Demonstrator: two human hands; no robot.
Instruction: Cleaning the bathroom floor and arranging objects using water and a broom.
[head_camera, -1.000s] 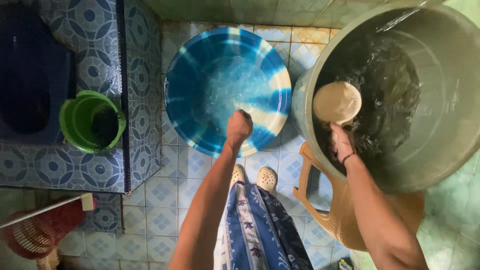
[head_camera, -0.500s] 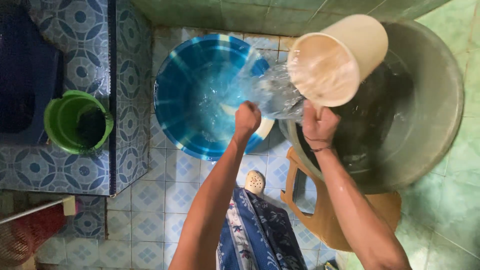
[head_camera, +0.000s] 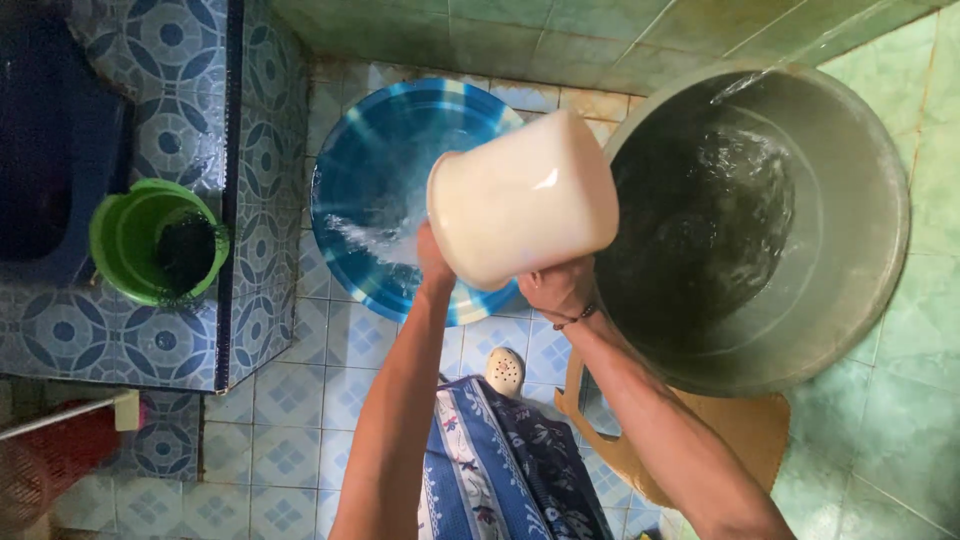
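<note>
My right hand (head_camera: 558, 288) grips the handle of a cream plastic dipper (head_camera: 522, 198), tipped over the blue and white basin (head_camera: 370, 150) on the floor. Water pours from the dipper into the basin. My left hand (head_camera: 432, 262) is mostly hidden behind the dipper, over the basin's near rim; its fingers cannot be seen. To the right stands a large grey water tub (head_camera: 860, 200) with dark water in it.
A small green bucket (head_camera: 155, 240) sits on a raised blue patterned tile ledge (head_camera: 120, 340) at left. A tan plastic stool (head_camera: 740, 430) stands under the tub's near side. A red basket and a stick (head_camera: 60, 430) lie at lower left. Green tiled wall behind.
My right hand lifted the dipper out of the tub, swung it left and tipped it over the basin. My left hand stayed at the basin's rim, now hidden behind the dipper.
</note>
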